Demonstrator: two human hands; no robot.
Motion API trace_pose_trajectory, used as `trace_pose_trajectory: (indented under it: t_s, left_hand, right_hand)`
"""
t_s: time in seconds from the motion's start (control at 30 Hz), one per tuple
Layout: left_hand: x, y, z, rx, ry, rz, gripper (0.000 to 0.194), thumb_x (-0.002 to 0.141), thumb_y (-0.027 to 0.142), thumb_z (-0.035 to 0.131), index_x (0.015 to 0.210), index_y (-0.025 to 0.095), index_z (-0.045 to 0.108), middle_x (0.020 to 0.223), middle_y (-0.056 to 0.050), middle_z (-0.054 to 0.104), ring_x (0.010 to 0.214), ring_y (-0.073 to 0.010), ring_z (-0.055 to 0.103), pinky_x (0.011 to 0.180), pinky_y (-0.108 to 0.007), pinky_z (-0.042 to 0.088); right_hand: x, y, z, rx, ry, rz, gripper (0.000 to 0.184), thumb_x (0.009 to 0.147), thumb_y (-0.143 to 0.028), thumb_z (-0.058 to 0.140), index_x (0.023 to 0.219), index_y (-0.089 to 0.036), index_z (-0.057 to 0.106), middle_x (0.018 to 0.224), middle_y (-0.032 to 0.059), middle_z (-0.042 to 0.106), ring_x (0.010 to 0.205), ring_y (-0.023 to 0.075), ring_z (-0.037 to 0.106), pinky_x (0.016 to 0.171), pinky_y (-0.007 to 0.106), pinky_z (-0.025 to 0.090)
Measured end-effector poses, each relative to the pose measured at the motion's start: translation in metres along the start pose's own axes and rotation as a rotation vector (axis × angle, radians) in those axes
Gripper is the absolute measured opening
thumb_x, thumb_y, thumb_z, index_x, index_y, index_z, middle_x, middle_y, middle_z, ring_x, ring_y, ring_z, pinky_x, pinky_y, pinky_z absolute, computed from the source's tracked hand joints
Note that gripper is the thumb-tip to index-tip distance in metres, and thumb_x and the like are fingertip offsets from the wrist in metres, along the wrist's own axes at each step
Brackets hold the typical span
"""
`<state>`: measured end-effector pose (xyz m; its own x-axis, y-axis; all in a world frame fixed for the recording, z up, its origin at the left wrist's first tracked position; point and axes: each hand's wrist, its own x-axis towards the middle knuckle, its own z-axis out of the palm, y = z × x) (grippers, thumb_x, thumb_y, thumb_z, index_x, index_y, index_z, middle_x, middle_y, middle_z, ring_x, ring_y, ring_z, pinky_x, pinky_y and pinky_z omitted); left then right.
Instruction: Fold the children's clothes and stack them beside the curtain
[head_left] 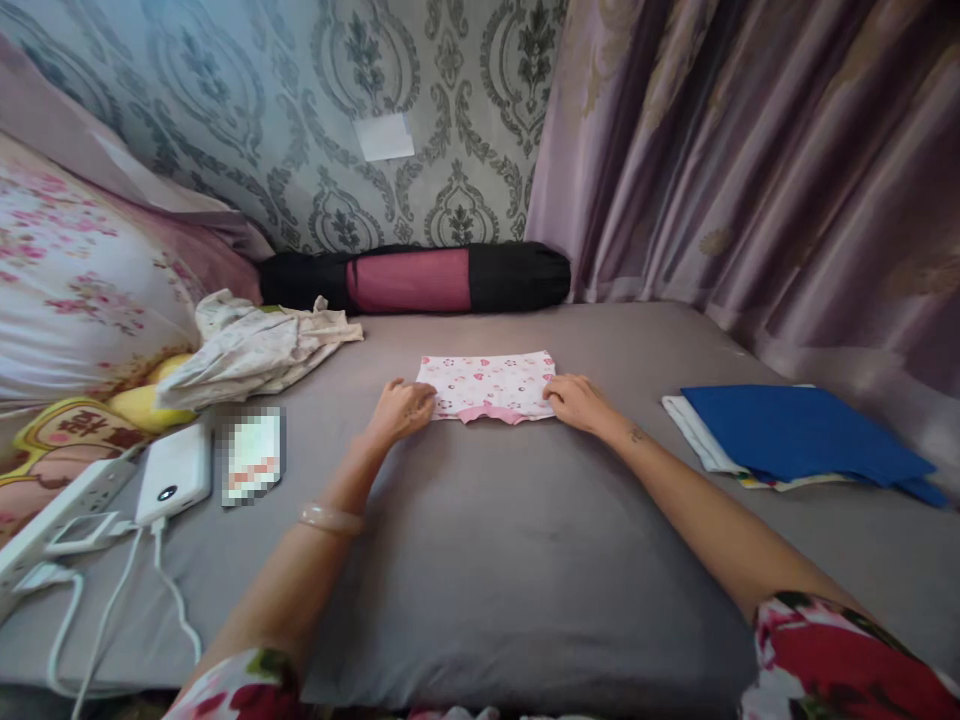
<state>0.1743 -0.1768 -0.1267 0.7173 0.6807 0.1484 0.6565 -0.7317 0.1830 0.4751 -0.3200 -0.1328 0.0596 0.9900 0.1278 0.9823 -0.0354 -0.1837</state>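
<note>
A small printed garment (491, 385) lies flat in a neat rectangle on the grey sheet, white with pink and red figures. Its near edge carries a curved pink trim like a neckline, though its exact kind is unclear. My left hand (409, 408) pinches its left edge with curled fingers. On the opposite side, my right hand (579, 402) has the right edge between thumb and fingers. Both hands rest low on the bed, and their fingertips partly cover the cloth's sides.
Right of my arm sits a stack of folded clothes, blue on top (802, 435). At left are a crumpled light garment (262, 345), a white power bank (176, 470) with cables, a power strip (67, 520) and a blurred card (253, 455). A black-and-pink roll (412, 280) lies along the wall.
</note>
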Motion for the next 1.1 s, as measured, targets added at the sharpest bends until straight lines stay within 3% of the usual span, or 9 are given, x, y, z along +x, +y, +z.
trace_pose_trajectory:
  t_s: [0.1, 0.2, 0.37, 0.6, 0.87, 0.97, 1.1]
  left_hand:
    - [0.019, 0.030, 0.004, 0.015, 0.068, -0.083, 0.035, 0.093, 0.027, 0.035, 0.112, 0.020, 0.064, 0.115, -0.008, 0.070, 0.110, -0.0217, 0.063, 0.107, -0.042, 0.035]
    - [0.041, 0.060, 0.019, 0.019, 0.104, -0.100, 0.039, 0.095, 0.025, 0.034, 0.128, 0.018, 0.054, 0.134, -0.010, 0.059, 0.127, -0.0225, 0.051, 0.111, -0.046, 0.030]
    - [0.061, 0.085, 0.050, 0.031, 0.034, -0.170, 0.049, 0.096, 0.027, 0.029, 0.142, 0.015, 0.041, 0.151, -0.011, 0.040, 0.143, -0.0268, 0.029, 0.115, -0.054, 0.020]
    - [0.059, 0.082, 0.068, 0.068, 0.023, -0.198, 0.053, 0.097, 0.031, 0.024, 0.144, 0.012, 0.040, 0.151, -0.011, 0.040, 0.142, -0.0273, 0.030, 0.118, -0.051, 0.016]
    - [0.062, 0.080, 0.068, 0.078, 0.065, -0.193, 0.047, 0.097, 0.031, 0.028, 0.138, 0.018, 0.048, 0.147, -0.010, 0.046, 0.137, -0.0266, 0.038, 0.116, -0.051, 0.021]
    - [0.065, 0.079, 0.062, 0.065, 0.101, -0.203, 0.044, 0.097, 0.028, 0.029, 0.131, 0.018, 0.053, 0.142, -0.010, 0.052, 0.133, -0.0255, 0.044, 0.114, -0.051, 0.025]
    - [0.069, 0.070, 0.060, 0.089, 0.201, -0.260, 0.048, 0.096, 0.027, 0.030, 0.139, 0.014, 0.046, 0.148, -0.011, 0.044, 0.141, -0.0274, 0.031, 0.116, -0.053, 0.020]
  right_hand:
    - [0.024, -0.020, 0.007, 0.017, 0.091, 0.029, 0.037, 0.087, -0.010, 0.039, 0.109, -0.015, 0.068, 0.118, 0.0092, 0.066, 0.112, 0.0207, 0.056, 0.099, 0.031, 0.037]
    - [0.044, -0.046, 0.018, 0.013, 0.125, 0.011, 0.045, 0.091, -0.015, 0.035, 0.131, -0.011, 0.056, 0.140, 0.0127, 0.053, 0.130, 0.0227, 0.044, 0.110, 0.036, 0.029]
    - [0.063, -0.072, 0.036, 0.018, 0.017, 0.073, 0.055, 0.095, -0.025, 0.029, 0.147, -0.011, 0.036, 0.156, 0.0106, 0.030, 0.145, 0.0269, 0.019, 0.116, 0.051, 0.011]
    - [0.067, -0.070, 0.048, 0.016, -0.066, 0.097, 0.056, 0.096, -0.030, 0.025, 0.149, -0.015, 0.034, 0.157, 0.0093, 0.027, 0.145, 0.0279, 0.018, 0.116, 0.053, 0.009]
    - [0.071, -0.069, 0.047, 0.016, -0.102, 0.121, 0.054, 0.096, -0.031, 0.027, 0.147, -0.018, 0.038, 0.156, 0.0084, 0.030, 0.143, 0.0282, 0.023, 0.115, 0.052, 0.011]
    - [0.074, -0.071, 0.042, 0.017, -0.052, 0.107, 0.052, 0.097, -0.031, 0.025, 0.144, -0.017, 0.043, 0.152, 0.0107, 0.037, 0.140, 0.0281, 0.030, 0.114, 0.053, 0.016]
    - [0.080, -0.074, 0.044, 0.012, 0.031, 0.068, 0.052, 0.098, -0.031, 0.023, 0.145, -0.014, 0.040, 0.155, 0.0105, 0.031, 0.144, 0.0268, 0.020, 0.115, 0.054, 0.011]
